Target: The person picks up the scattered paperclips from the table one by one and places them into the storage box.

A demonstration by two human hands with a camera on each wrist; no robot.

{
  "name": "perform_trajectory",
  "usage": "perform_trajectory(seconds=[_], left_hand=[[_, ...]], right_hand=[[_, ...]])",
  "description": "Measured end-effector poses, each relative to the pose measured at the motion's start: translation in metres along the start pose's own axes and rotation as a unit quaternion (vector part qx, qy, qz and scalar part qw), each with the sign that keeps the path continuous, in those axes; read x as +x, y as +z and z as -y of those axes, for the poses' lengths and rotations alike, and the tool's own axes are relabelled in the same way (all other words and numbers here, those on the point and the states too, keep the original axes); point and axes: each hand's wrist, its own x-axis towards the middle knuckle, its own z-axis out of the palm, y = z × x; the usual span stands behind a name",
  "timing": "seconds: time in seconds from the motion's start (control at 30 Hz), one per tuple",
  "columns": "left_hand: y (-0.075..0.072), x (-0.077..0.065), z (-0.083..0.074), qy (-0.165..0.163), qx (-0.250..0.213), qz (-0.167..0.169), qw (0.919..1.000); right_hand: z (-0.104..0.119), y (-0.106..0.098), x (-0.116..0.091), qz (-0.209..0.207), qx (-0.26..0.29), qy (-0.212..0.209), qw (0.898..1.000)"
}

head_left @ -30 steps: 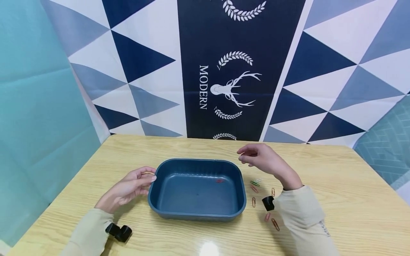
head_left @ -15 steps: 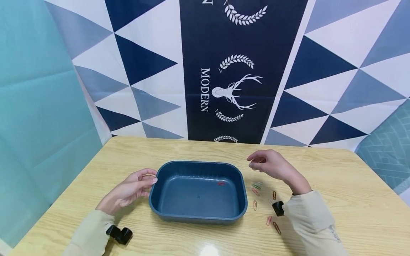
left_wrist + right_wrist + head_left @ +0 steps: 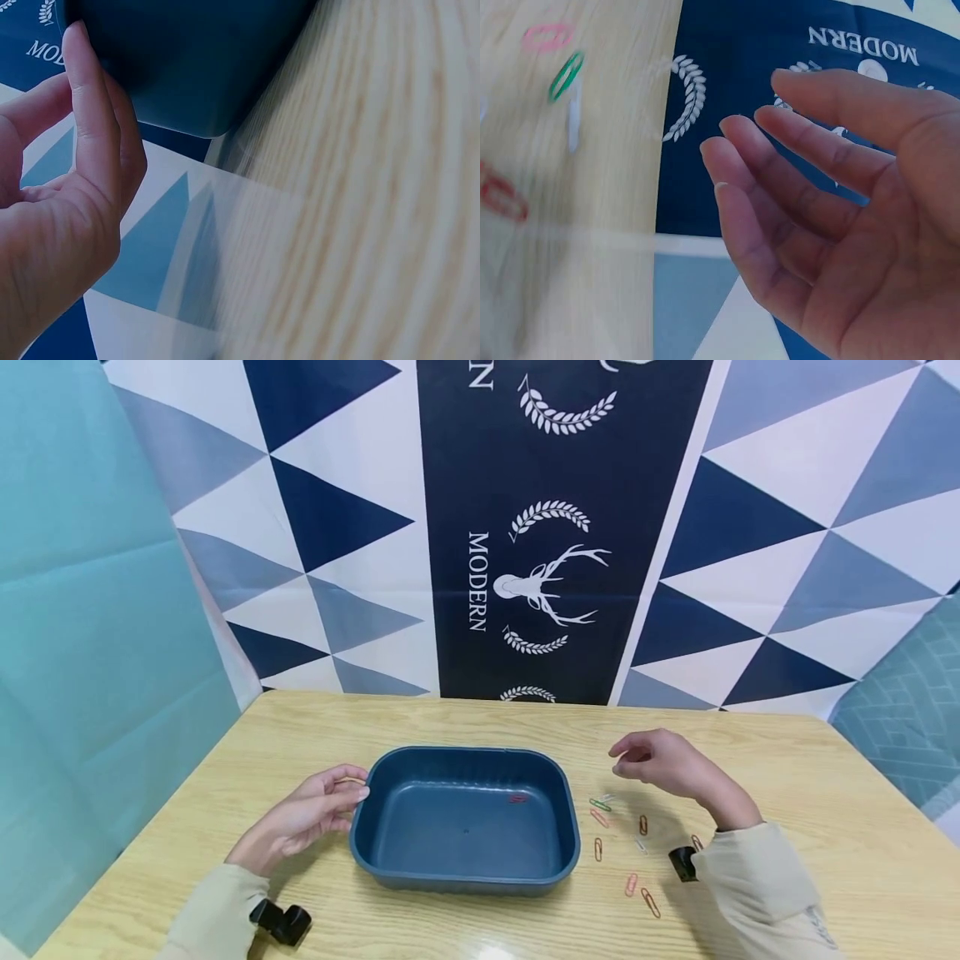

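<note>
A dark blue plastic tub (image 3: pixel 465 887) stands on the table, with a red paper clip (image 3: pixel 517 798) lying on its floor. At its left side my left hand (image 3: pixel 307 814) touches the rim with thumb and fingertips; the left wrist view shows long, fairly straight fingers (image 3: pixel 94 127) against the tub's wall (image 3: pixel 195 82). My right hand (image 3: pixel 667 764) hovers above the table to the right of the tub, fingers loosely bent and nothing between them. Below and left of it lie loose paper clips, among them a green one (image 3: pixel 600 805), a pink one (image 3: pixel 632 884) and a brownish-red one (image 3: pixel 650 902).
More clips are scattered by the right sleeve, including a white one (image 3: pixel 641 844) and a red one (image 3: pixel 697 842) partly behind the wrist camera (image 3: pixel 682 863). The wooden table (image 3: pixel 315 727) ends at a patterned cloth backdrop (image 3: pixel 525 635). A teal cloth (image 3: pixel 97 652) hangs at the left.
My right hand has drawn away to the right from near the tub's far right corner, and its sleeve uncovers more clips. My left hand stays at the tub's side.
</note>
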Motion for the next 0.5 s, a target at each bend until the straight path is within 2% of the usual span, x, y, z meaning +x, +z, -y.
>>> perform_trajectory(seconds=[0.27,0.5], left_hand=[[0.000,0.001,0.001,0.000,-0.008,0.007,0.9999],[0.000,0.001,0.001,-0.001,-0.010,0.009,0.9999]], right_hand=[[-0.032,0.001,-0.020,0.012,-0.033,0.010,0.999],[-0.053,-0.006,-0.037,0.010,-0.053,0.016,0.998]])
